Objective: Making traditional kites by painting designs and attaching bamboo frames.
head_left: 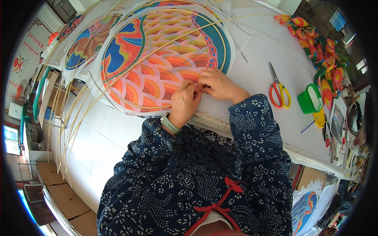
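A large round fabric or paper piece [155, 84], painted with orange and yellow scales and a blue-green border, lies on the white-covered table. Thin bamboo strips [161, 48] run across and around it. At its near edge, my left hand [184, 103], with a watch on the wrist, is closed in a pinch. The fingertips of my right hand [221, 85] are pinched together and meet the left ones. What lies between the fingertips is too small to make out. Under the hands, part of the painted edge is hidden.
Right of my hands lie scissors [279, 94] with red and yellow handles. Beyond them stand a green tub [309, 100] and a bright red-yellow bundle [328, 59]. More painted pieces [88, 41] lie at the far left. Long bamboo strips [73, 118] overhang the table's left side.
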The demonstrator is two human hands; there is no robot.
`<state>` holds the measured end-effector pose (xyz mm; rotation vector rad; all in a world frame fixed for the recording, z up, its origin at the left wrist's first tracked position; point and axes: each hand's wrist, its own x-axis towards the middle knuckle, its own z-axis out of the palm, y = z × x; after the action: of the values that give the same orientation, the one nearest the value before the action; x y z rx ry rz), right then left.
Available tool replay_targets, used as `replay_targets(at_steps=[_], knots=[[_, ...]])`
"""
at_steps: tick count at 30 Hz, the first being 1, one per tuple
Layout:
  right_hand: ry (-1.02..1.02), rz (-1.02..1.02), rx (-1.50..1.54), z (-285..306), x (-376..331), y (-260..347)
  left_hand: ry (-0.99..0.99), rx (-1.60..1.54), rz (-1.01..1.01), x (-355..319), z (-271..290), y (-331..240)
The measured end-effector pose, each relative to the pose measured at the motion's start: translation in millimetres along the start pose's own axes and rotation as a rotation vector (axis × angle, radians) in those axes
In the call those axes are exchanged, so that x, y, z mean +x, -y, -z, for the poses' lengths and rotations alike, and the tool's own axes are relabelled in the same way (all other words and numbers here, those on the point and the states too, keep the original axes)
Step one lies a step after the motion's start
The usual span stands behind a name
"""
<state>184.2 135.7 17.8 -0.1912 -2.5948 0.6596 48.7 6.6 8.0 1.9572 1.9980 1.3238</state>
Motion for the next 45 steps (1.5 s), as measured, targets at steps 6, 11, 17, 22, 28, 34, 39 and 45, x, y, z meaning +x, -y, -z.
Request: replay_targets(at_steps=[6,11,17,22,28,34,39,45], knots=[[-0.042,0.020,-0.067,5,-4,-2,0.010,0.003,-0.011,0,1,0],[-0.091,-0.031,0.114,5,-5,-4,0.014,-0.010,-0.002,1,3,-1],[-0.088,0.036,0.090,-3,-1,-3,0.002,-0.017,-0.004,2,2,3],[-0.089,0.056,0.028,-2,4,-2,-0.016,-0.005,-0.006,2,2,5],[-0.073,0.044,-0.021,-4,3,-2,-0.051,-0.014,0.027,0,-1,0],[-0.050,0.025,-0.013,-1,4,0,-0.072,-0.010,0.025,1,2,-2],[-0.054,0.006,-0.012,0,3,2,-0.063,0.028,-0.012,1,3,-3],[-0.100,0.023,-0.026,-2,3,3,-0.039,0.026,-0.004,2,6,-4]])
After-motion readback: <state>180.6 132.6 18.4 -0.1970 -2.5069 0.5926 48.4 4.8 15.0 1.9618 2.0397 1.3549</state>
